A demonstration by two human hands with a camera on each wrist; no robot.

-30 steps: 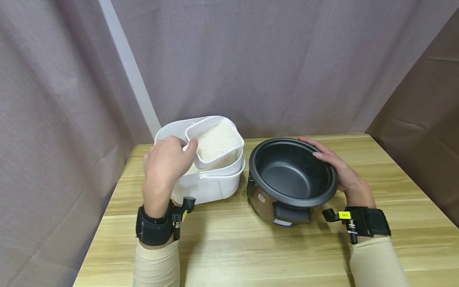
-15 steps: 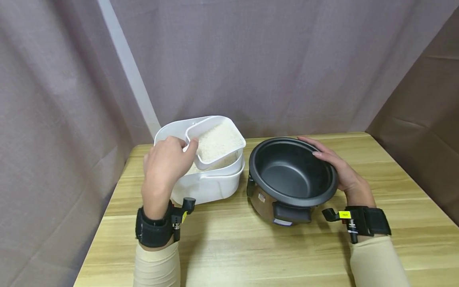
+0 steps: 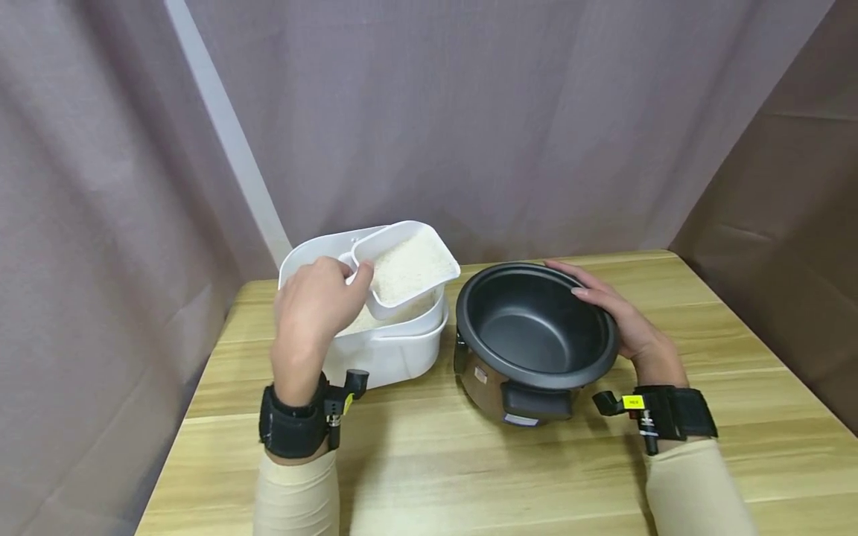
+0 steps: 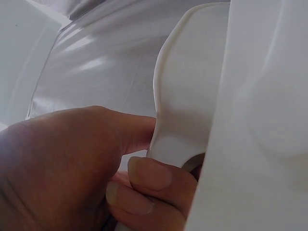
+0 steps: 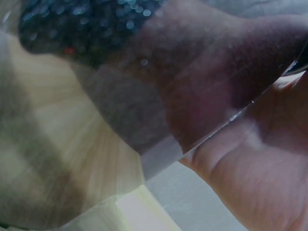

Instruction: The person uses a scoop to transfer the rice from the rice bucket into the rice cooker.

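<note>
1. The left hand (image 3: 315, 301) pinches the short handle of a small white scoop (image 3: 410, 269), thumb on one side and curled fingers (image 4: 149, 174) on the other, as the left wrist view shows close up.
2. The scoop is heaped with white rice (image 3: 412, 264) and held tilted above the larger white rice container (image 3: 389, 350), which has more rice inside.
3. The right hand (image 3: 620, 320) lies against the far right rim and wall of the black cooker pot (image 3: 536, 335), fingers spread along the rim and palm on the side.
4. The pot stands upright just right of the container, dark inside, on the wooden counter (image 3: 469, 469).
5. Grey-brown curtains (image 3: 469, 112) hang behind the counter.
</note>
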